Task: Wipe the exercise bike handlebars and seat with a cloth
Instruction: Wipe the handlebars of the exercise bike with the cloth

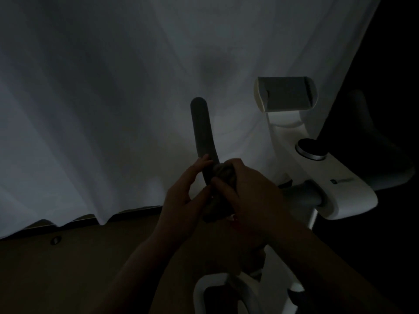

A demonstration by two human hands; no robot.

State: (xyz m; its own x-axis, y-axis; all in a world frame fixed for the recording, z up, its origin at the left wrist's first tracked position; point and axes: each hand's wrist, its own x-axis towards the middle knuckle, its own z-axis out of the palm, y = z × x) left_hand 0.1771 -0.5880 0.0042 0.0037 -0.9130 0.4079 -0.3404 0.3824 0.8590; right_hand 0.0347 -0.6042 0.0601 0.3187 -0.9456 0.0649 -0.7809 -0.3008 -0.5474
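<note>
In a dim room, your right hand [247,186] bunches a dark, soft crumpled cloth [223,175] around the lower bend of the grey padded left handlebar [203,132] of the white exercise bike [340,191], fingers clenched over the wad. Your left hand [183,189] pinches the cloth's edge beside the bar, fingertips touching the grip. The cloth looks light and limp, so keep it gathered in your palm; the foam-like grip should give slightly and drag rather than slip. A pale curtain [90,109] hangs behind.
</note>
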